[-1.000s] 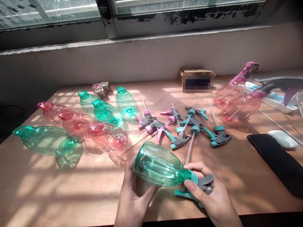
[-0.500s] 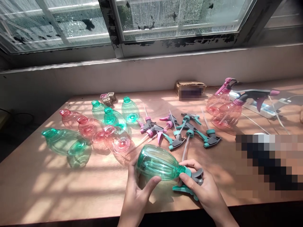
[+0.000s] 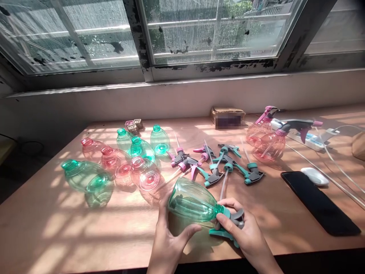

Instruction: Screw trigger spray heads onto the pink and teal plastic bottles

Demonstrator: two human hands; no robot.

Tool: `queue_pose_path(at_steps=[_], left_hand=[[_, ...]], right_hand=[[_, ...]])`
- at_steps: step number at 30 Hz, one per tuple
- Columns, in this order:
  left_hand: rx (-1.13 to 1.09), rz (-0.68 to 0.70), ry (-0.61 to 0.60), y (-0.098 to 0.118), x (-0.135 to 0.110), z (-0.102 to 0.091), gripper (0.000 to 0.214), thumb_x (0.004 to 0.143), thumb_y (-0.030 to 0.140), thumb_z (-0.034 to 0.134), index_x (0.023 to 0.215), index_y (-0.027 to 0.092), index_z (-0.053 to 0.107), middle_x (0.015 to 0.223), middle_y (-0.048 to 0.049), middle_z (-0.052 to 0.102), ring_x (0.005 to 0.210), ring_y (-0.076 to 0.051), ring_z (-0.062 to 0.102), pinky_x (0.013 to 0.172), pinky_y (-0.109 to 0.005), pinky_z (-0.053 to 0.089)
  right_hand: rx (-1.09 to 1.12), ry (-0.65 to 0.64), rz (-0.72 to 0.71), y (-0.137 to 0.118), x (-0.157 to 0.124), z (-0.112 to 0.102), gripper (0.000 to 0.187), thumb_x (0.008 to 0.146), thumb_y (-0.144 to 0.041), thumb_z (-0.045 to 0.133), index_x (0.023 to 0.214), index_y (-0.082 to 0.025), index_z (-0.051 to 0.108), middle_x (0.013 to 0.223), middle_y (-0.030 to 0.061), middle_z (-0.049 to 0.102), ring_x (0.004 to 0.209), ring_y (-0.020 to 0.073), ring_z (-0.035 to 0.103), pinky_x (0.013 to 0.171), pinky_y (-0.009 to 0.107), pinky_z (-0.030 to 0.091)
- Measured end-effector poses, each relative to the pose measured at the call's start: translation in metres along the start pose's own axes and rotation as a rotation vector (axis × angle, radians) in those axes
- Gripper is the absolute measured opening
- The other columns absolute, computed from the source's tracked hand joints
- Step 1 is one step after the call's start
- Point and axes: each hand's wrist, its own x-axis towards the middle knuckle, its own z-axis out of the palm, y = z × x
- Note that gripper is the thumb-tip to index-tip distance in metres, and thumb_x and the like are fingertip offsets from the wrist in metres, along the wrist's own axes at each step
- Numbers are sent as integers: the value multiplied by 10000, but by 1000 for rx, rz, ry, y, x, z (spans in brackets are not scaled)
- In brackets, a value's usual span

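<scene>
A clear green spray bottle (image 3: pixel 192 201) lies on its side above the near edge of the wooden table (image 3: pixel 42 236). My left hand (image 3: pixel 171 243) wraps round its body from below, thumb over the front. My right hand (image 3: pixel 242 234) is closed round the teal and grey trigger head (image 3: pixel 232 222) fitted at the bottle's neck. Both hands grip the same bottle.
Several green and pink bottles without heads (image 3: pixel 114 167) lie at the left. Loose pink and teal trigger heads with tubes (image 3: pixel 216 161) lie mid-table. Two pink bottles with heads (image 3: pixel 268 137) lie at the right. A black phone (image 3: pixel 319 201), a white mouse (image 3: pixel 315 176), a power strip (image 3: pixel 310 137) and a small box (image 3: pixel 228 116) are farther off.
The view has tilted up and shows more of the window. Both hands keep hold of the green bottle and its trigger head, with only slight shifts of the fingers.
</scene>
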Motion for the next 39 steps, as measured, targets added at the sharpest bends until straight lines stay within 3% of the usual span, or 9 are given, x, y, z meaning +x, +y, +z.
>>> queue_pose_path(at_steps=[5, 13, 18, 23, 28, 39], left_hand=[[-39, -41, -11, 11, -3, 3, 849, 722, 505, 903, 1438, 305, 494, 1472, -78, 614, 1447, -336, 516, 1232, -474, 385], [7, -2, -42, -1, 0, 1, 737, 821, 452, 833, 1467, 318, 504, 1571, -82, 547, 1565, -349, 363, 1286, -523, 294], [-27, -21, -68, 9, -5, 5, 868, 785, 500, 858, 1514, 306, 428, 1560, -91, 571, 1548, -344, 398, 1270, -500, 340], [-90, -47, -18, 12, -3, 5, 1033, 745, 491, 893, 1578, 322, 307, 1679, -104, 413, 1574, -333, 356, 1288, -473, 318], [-19, -70, -75, 13, -1, 3, 838, 781, 513, 857, 1497, 318, 469, 1546, -71, 592, 1505, -347, 461, 1260, -497, 347], [20, -79, -75, 14, -1, 2, 858, 781, 533, 847, 1518, 327, 459, 1552, -77, 584, 1518, -342, 443, 1263, -492, 333]], right_hand=[[26, -12, 2, -2, -1, 2, 386, 817, -514, 868, 1002, -210, 721, 664, -17, 721, 649, 168, 674, 618, 265, 606], [60, -6, -13, -2, 0, -1, 373, 832, -526, 852, 989, -212, 725, 662, -1, 731, 623, 166, 667, 590, 261, 596], [38, -12, -2, -1, -1, 0, 385, 824, -528, 855, 1002, -212, 728, 654, -5, 725, 618, 163, 666, 584, 243, 578], [21, -22, 7, -2, -1, 2, 403, 805, -546, 861, 986, -208, 739, 667, -8, 719, 618, 159, 645, 576, 239, 570], [80, -14, 53, -4, -1, 3, 402, 800, -535, 872, 1010, -221, 733, 673, -17, 700, 669, 179, 676, 593, 267, 606], [38, -15, 18, 1, 1, 0, 416, 819, -541, 855, 1025, -201, 730, 671, -4, 702, 639, 164, 629, 584, 267, 576]])
